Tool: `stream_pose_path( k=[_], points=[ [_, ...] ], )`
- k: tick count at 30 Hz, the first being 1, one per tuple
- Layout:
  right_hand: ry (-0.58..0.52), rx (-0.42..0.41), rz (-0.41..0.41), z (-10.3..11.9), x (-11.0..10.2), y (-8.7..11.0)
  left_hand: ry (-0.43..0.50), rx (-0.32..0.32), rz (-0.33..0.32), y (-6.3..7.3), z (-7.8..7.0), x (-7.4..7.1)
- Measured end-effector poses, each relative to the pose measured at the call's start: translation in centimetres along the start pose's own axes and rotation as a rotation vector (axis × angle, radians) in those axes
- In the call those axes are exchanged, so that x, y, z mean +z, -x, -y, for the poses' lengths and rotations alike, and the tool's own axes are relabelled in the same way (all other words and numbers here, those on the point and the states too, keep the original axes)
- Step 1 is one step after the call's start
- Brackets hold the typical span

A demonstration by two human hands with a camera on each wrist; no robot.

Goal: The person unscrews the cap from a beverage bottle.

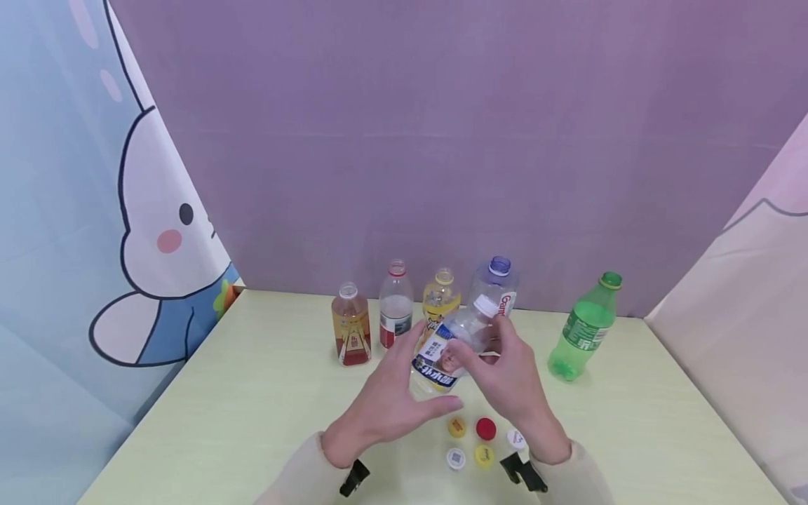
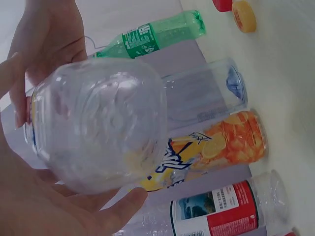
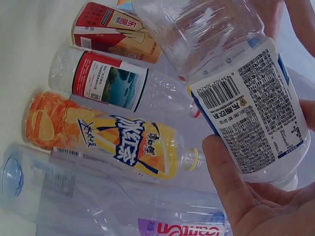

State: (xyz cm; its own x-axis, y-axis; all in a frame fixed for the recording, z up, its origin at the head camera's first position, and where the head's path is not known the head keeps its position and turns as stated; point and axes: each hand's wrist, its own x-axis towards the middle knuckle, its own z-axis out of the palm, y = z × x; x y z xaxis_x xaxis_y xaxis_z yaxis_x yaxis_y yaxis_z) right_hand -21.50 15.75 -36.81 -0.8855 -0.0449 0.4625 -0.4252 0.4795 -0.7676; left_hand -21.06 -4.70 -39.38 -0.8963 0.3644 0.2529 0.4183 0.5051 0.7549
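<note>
My right hand grips a clear plastic bottle around its upper body, thumb across the front. The bottle has a blue-and-white label and a white top. It tilts above the table, top toward the upper right and base toward the lower left. My left hand lies around its lower left side with fingers extended and thumb held apart below. In the left wrist view the bottle's base faces the camera, between the left thumb and fingers. Parts of the right fingers are hidden behind the bottle.
Behind the hands stand an amber-labelled bottle, a red-ringed bottle, a yellow-labelled bottle and a large bluish bottle. A green bottle stands right. Nearer lie a red cap, yellow caps and white caps.
</note>
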Motion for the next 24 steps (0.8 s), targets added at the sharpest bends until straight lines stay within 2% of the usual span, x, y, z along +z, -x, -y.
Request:
stream_pose_path(
  k=[7,13,24],
  points=[
    [-0.017,-0.034,-0.024,0.45,0.47,0.27,0.028,0.010,0.007,0.04,-0.20,0.18],
    [-0.019,-0.017,-0.025,0.57,0.50,0.39,0.028,-0.007,-0.013,0.01,-0.29,0.10],
    [-0.043,0.063,0.090,0.82,-0.27,0.33,0.059,-0.006,0.012,-0.06,-0.06,-0.47]
  ],
)
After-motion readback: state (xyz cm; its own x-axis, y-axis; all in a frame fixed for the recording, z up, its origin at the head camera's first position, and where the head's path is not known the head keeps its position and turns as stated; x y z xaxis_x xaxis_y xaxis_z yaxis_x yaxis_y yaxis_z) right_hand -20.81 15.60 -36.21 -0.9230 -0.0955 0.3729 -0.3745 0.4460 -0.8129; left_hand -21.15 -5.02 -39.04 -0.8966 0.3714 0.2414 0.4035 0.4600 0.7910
